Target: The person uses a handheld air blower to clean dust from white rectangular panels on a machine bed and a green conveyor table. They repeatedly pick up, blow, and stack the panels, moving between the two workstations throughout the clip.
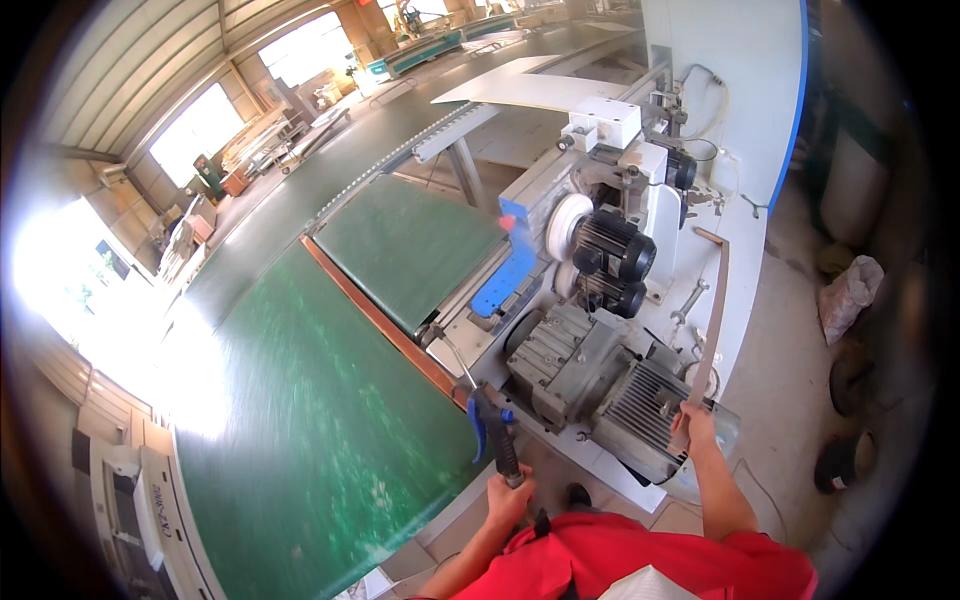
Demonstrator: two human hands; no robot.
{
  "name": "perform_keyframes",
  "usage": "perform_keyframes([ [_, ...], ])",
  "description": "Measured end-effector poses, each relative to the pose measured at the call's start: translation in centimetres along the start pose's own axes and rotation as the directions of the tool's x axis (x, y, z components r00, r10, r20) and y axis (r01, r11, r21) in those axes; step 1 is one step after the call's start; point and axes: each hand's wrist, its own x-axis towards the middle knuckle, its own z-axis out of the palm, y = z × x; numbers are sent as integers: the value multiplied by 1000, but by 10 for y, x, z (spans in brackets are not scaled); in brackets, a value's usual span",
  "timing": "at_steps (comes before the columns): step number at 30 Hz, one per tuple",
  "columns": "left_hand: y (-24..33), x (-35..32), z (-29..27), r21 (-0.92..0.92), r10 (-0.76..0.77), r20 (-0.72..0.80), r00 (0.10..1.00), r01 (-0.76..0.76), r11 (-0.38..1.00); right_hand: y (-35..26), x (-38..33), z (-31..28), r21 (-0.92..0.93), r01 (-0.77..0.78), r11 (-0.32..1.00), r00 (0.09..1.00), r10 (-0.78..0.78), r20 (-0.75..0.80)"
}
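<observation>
My left hand (pixel 508 497) is closed around the dark lower end of an air blow gun (pixel 490 425) with a blue trigger. Its thin metal nozzle points away toward the corner of the green conveyor belt (pixel 405 245). At the right, my right hand (pixel 693 430) grips the near end of a long flat brown strip (pixel 716 320), which reaches forward over the machine's white base and bends to the left at its far tip. Beside that hand is a grey finned motor (pixel 640 410), joined to a gearbox (pixel 560 360).
A larger green belt (pixel 310 430) fills the left, with an orange-brown edge strip (pixel 375 320) along it. Black motors (pixel 612 245) and a blue bracket (pixel 507 275) stand ahead. A wrench (pixel 690 300) lies on the white base. A pale sack (pixel 850 297) sits on the floor.
</observation>
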Motion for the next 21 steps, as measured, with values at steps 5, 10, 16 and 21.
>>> perform_keyframes([
  [5, 5, -5, 6, -52, 22, -79, 997, -26, 998, 11, -3, -35, -716, 79, 694, 997, -63, 49],
  [10, -1, -4, 9, -42, 22, -82, 996, -25, 999, 7, 5, -56, -964, 157, 213, 952, -291, 91],
  [16, 6, 2, 5, -70, 35, -9, 999, -35, 997, -23, -20, -6, -905, 332, 265, 907, -355, 228],
  [21, 10, 7, -17, -226, 39, 51, 998, -27, 974, 0, -32, 37, -788, 464, 405, 883, -280, 376],
])
